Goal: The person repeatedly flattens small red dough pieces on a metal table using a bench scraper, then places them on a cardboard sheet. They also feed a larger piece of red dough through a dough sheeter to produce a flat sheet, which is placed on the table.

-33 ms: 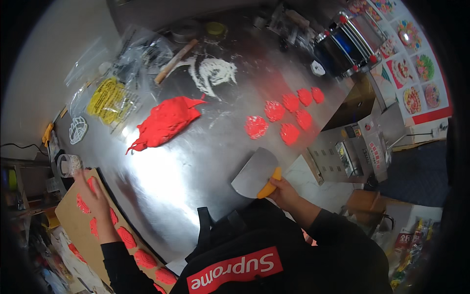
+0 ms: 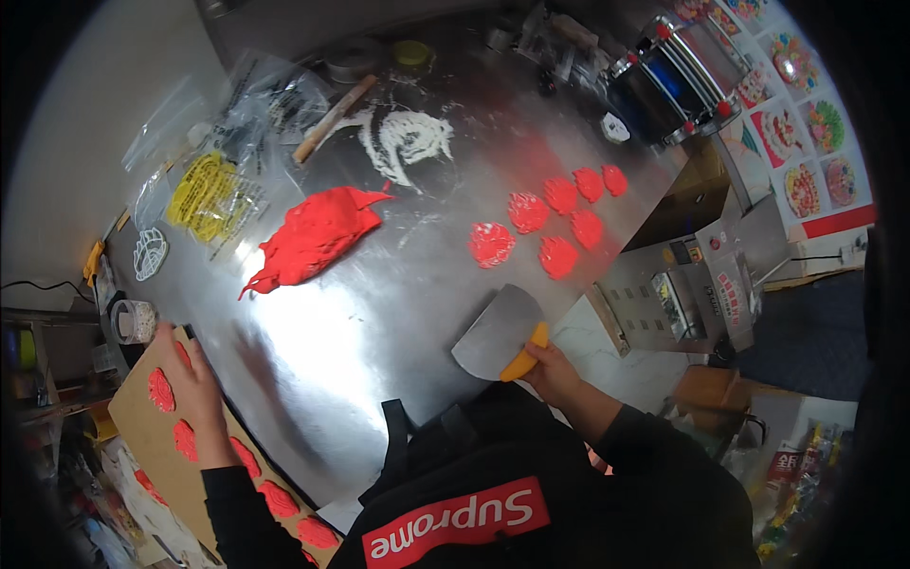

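Right hand (image 2: 553,368) clenched round yellow handle (image 2: 524,353) of bench scraper (image 2: 500,332), metal blade flat over steel worktable (image 2: 379,322), near front edge, just left of hand. Left hand (image 2: 194,389) open, fingers spread, palm down on cardboard sheet (image 2: 142,431) at table's left edge; grasping nothing as far as visible. Cardboard carrying row of moulded red dough pieces (image 2: 161,389), several more running down toward lower edge, partly hidden by black sleeve (image 2: 237,503). Big lump of red dough (image 2: 313,237) lying on table mid-left, well apart from both hands, thin tail stretched toward lower left. Cluster of flattened red dough discs (image 2: 559,223) on right part of table, beyond scraper, not touching it; nearest disc (image 2: 491,244) sitting a bit apart from rest. White flour smear (image 2: 403,140) at far side, wooden rolling pin (image 2: 334,117) just beside it, tilted. Clear plastic bags (image 2: 237,123) w/ yellow mould (image 2: 204,194) at far left; white round mould (image 2: 149,252) near that, close to table edge. Roll of tape (image 2: 133,321) just off left edge. Black machine w/ red knobs (image 2: 668,81) at far right corner, grey metal appliance (image 2: 701,284) below table's right side. Yellow lid (image 2: 412,52) at far edge, detail too small to tell.
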Tool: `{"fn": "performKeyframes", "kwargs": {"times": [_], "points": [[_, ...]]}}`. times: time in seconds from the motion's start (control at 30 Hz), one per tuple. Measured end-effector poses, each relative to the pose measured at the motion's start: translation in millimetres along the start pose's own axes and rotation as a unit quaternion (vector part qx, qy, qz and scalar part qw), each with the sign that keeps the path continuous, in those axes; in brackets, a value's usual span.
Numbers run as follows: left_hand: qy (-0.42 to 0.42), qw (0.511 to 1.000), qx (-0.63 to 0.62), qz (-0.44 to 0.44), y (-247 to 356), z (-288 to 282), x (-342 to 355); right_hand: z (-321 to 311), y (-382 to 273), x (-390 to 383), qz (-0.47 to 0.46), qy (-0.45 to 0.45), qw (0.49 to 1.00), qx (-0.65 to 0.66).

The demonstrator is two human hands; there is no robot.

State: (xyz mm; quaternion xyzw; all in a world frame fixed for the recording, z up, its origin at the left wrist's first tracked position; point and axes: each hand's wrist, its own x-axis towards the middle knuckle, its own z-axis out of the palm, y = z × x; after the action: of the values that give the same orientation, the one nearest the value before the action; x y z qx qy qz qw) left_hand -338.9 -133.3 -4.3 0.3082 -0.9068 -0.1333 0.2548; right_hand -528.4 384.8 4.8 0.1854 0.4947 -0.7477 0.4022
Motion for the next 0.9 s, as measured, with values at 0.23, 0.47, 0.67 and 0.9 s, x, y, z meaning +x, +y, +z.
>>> {"fn": "performKeyframes", "kwargs": {"times": [0.23,0.47,0.67,0.9], "points": [[-0.175,0.961,-0.212,0.037,265,107,-31,-69,-20,45,-0.007,0.048,0.998,0.026],[-0.312,0.904,-0.056,0.287,415,220,-37,-42,-30,74,-0.018,0.052,0.998,0.035],[-0.34,0.893,-0.003,0.294,417,232,-38,-32,-28,73,-0.003,0.079,0.996,0.051],[-0.363,0.884,-0.026,0.294,411,230,-34,-20,-22,87,0.003,0.104,0.992,0.074]]}}
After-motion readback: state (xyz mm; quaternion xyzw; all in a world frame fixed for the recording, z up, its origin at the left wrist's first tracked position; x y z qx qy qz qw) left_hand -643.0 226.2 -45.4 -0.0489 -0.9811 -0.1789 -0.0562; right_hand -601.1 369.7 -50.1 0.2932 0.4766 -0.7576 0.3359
